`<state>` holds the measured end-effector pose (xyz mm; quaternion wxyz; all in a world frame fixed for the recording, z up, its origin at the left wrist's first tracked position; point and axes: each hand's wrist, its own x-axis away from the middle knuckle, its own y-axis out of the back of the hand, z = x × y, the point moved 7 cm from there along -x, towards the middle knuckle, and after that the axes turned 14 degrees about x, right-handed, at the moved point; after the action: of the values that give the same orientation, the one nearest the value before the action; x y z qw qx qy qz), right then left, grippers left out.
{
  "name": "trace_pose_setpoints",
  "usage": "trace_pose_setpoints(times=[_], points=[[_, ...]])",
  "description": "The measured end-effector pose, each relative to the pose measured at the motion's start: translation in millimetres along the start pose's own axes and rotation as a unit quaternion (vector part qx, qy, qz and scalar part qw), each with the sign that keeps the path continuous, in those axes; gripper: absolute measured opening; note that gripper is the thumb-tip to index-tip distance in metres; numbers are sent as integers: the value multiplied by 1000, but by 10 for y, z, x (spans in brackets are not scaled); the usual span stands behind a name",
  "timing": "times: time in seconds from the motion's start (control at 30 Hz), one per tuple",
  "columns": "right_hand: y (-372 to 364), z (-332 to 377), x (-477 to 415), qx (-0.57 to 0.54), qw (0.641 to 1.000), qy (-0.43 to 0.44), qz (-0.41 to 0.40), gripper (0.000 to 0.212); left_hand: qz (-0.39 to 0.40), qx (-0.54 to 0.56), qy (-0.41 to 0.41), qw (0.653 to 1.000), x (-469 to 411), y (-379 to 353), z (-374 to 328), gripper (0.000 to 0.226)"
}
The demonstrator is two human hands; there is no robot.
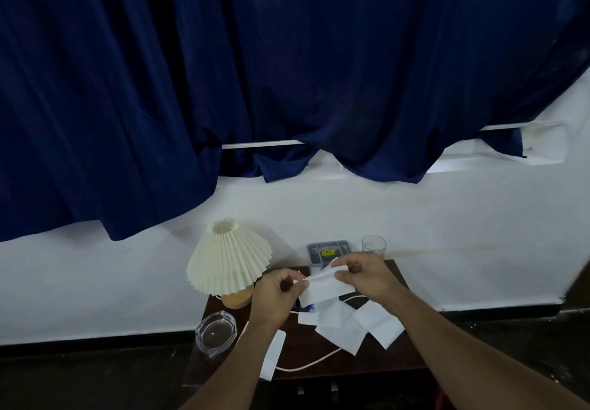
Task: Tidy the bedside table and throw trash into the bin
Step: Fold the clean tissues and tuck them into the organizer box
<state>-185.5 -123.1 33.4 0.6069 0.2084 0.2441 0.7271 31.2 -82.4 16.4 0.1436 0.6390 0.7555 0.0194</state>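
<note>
A dark wooden bedside table [405, 355] stands against the white wall. Above its middle, my left hand [274, 298] and my right hand [364, 277] both pinch one white paper sheet [325, 286], the left at its left edge, the right at its top right. Several more white paper pieces [341, 326] lie on the tabletop under my hands, one [380, 323] to the right. A narrow paper strip [273, 357] hangs over the front edge. No bin is in view.
A pleated cream lamp [228, 264] on a wooden base stands at the back left, its cord [306, 365] looping across the table. A clear glass ashtray [216, 330] sits front left. A grey organiser box [327, 251] and a drinking glass [373, 245] stand at the back. Blue curtains [255, 74] hang above.
</note>
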Motion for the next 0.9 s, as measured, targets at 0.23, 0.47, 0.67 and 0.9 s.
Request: trace_pose_setpoints(times=[0.23, 0.47, 0.67, 0.9], points=[[90, 144, -96, 158, 983, 59, -76, 11, -10, -138, -98, 985, 12, 74, -112, 6], [-7, 406, -221, 320, 930, 172, -56, 14, 14, -254, -121, 960, -94, -288, -166, 53], [-52, 370, -381, 298, 944, 125, -62, 18, -24, -259, -131, 957, -173, -514, -130, 37], [-264, -115, -579, 99, 976, -191, -19, 66, -29, -337, -128, 932, -328, -649, 3, 11]])
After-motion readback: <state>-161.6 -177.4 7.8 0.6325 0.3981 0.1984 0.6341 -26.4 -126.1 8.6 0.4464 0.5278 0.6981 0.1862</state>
